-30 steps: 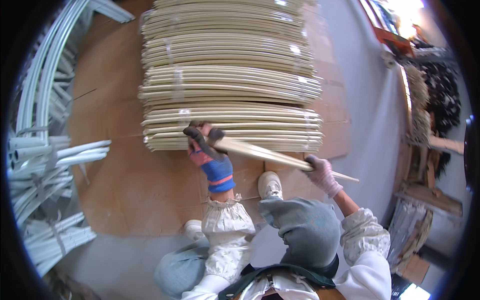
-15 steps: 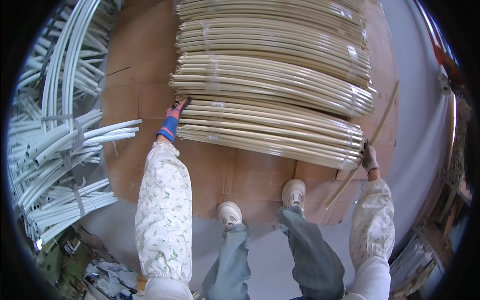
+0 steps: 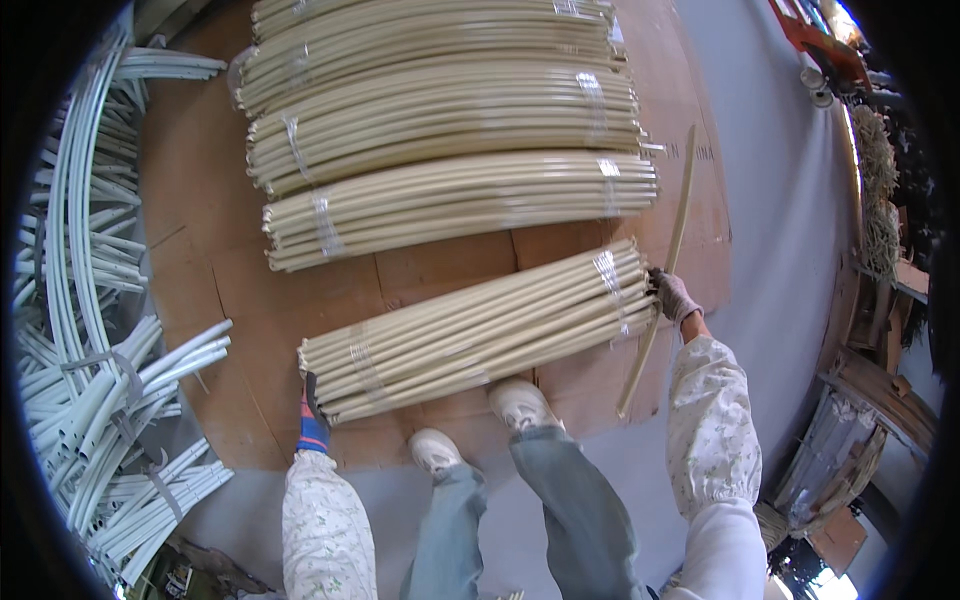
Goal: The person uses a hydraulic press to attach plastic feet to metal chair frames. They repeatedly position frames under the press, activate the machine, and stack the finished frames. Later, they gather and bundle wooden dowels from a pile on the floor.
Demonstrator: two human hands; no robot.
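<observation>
A bundle of long beige tubes (image 3: 480, 332), bound with clear tape near both ends, lies slantwise before my feet, its right end farther away. My left hand (image 3: 313, 412), in a red, blue and dark glove, grips the left end, its remaining fingers hidden by the tubes. At the other end my right hand (image 3: 676, 297), in a greyish glove with dark fingertips, holds the tube ends. Beyond a strip of bare cardboard rest several similar taped bundles (image 3: 460, 205), side by side. I cannot tell whether the held bundle is raised.
Flattened cardboard (image 3: 230, 390) covers the floor under the bundles. A thin beige strip (image 3: 678, 235) lies close by my right hand. White tubes (image 3: 90, 400) are heaped along the left. At the right stand wooden pieces (image 3: 880, 400) and an orange metal frame (image 3: 822, 42).
Both hands have drawn the nearest bundle away from the others and toward my feet. Its left end has swung nearer to me, opening a gap of cardboard. The view has shifted too.
</observation>
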